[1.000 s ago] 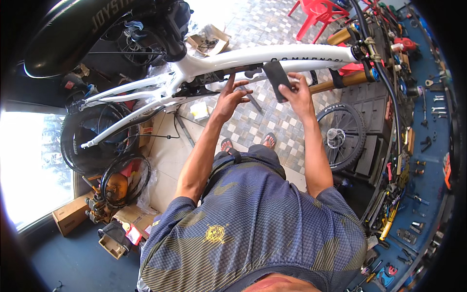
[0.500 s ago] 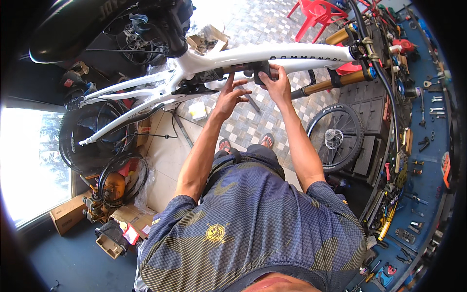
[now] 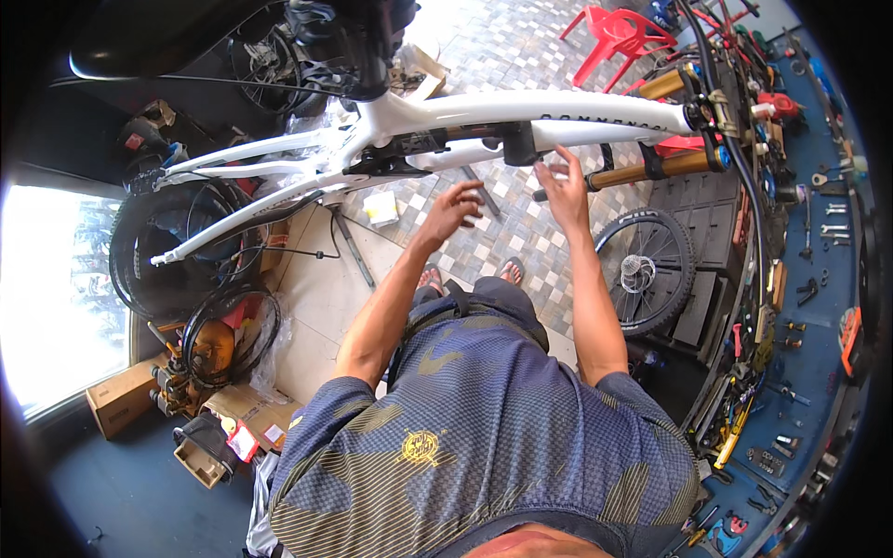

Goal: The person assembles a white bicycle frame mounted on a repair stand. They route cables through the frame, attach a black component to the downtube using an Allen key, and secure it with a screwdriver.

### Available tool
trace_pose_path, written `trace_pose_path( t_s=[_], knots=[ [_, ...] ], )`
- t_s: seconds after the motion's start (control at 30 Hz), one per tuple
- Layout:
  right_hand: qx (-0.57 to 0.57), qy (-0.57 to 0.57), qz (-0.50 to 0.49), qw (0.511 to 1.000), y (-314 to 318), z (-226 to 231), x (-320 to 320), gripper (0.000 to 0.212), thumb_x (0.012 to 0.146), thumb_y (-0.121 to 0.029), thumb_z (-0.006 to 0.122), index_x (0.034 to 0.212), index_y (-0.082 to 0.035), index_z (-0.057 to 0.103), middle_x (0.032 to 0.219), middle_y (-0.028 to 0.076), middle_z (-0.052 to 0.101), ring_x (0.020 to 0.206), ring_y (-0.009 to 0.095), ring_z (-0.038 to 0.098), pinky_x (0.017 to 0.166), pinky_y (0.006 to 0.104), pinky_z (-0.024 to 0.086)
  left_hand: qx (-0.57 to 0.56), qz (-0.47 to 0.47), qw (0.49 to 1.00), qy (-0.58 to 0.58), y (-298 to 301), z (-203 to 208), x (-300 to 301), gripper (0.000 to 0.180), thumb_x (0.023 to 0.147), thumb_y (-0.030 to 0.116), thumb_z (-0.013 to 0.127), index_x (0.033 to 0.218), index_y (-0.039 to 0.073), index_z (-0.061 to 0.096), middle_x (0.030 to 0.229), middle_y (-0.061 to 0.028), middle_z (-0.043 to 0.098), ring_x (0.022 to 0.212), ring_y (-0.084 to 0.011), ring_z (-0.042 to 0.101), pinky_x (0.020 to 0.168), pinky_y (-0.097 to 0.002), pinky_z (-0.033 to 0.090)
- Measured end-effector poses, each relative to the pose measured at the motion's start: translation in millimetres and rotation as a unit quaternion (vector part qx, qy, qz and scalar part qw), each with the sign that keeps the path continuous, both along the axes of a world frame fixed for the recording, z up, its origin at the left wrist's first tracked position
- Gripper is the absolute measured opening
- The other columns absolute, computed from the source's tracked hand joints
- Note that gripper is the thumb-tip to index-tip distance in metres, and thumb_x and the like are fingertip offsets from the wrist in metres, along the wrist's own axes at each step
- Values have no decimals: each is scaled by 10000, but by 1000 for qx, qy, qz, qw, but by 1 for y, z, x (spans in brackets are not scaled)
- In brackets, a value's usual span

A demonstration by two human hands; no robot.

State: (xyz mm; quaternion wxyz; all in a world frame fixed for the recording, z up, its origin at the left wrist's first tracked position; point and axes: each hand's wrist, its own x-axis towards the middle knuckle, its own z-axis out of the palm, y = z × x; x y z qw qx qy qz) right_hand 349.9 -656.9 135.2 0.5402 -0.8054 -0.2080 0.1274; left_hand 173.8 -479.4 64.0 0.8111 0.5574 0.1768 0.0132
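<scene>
A white bicycle frame (image 3: 456, 111) spans the upper part of the view, with a dark rear shock (image 3: 437, 141) mounted along its middle. At the shock's right end sits a black block-shaped part (image 3: 520, 146). My right hand (image 3: 566, 193) is just below and to the right of that block, fingers apart, with a small gap between them. Lower and to the left, my left hand (image 3: 452, 218) hangs in the air with loosely bent, separated fingers. Neither hand appears to hold anything.
A gold-legged fork (image 3: 656, 169) and black handlebar extend at the right. Below it, a wheel (image 3: 638, 272) leans by dark drawers (image 3: 693, 219). A blue bench (image 3: 814, 307) along the right edge bears several tools. Tyres and cardboard boxes (image 3: 127, 400) stand at left; red chairs (image 3: 616, 42) are at the back.
Both hands have come away from the shock and its black block. The left has dropped lower; the right has moved down and to the right. The view has shifted slightly.
</scene>
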Motion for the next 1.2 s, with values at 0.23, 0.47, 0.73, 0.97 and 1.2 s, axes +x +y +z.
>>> trace_pose_path(
  t_s=[0.23,0.47,0.73,0.97,1.2],
  knots=[
    [-223,12,28,974,-83,-83,-25,765,839,-514,758,1383,-34,513,1043,174,672,942,284,674,837,399,529,27,-8,991,131,-35,-88,-62,454,907,186,608,1345,65,605,1108,-132,698,934,-208,685,765,-345,564],
    [-343,135,107,923,-136,-174,-84,694,837,-543,746,1318,-65,595,936,142,701,888,295,693,792,409,541,43,-10,964,262,-35,-131,-145,362,932,120,605,1285,43,627,938,-72,693,785,-141,661,632,-273,541],
    [-475,146,240,834,-168,-247,-193,687,855,-550,693,1339,-76,579,1270,254,579,1198,427,553,1009,505,462,332,-20,858,391,-83,-197,-242,450,844,420,752,791,-15,653,769,-236,689,737,-371,692,692,-460,528],
    [-469,63,226,852,-207,-288,-272,650,859,-519,668,1326,-82,552,1236,206,559,1196,391,513,1010,519,406,396,-115,812,414,-156,-240,-251,525,934,547,557,901,45,707,938,-237,717,900,-423,698,833,-504,531],
    [-486,44,215,846,-207,-303,-296,683,882,-586,620,1350,-89,581,1220,158,563,1177,334,495,1009,487,370,375,-69,804,456,-139,-275,-279,420,902,460,560,821,67,685,822,-218,713,832,-440,688,793,-521,528]
  ],
)
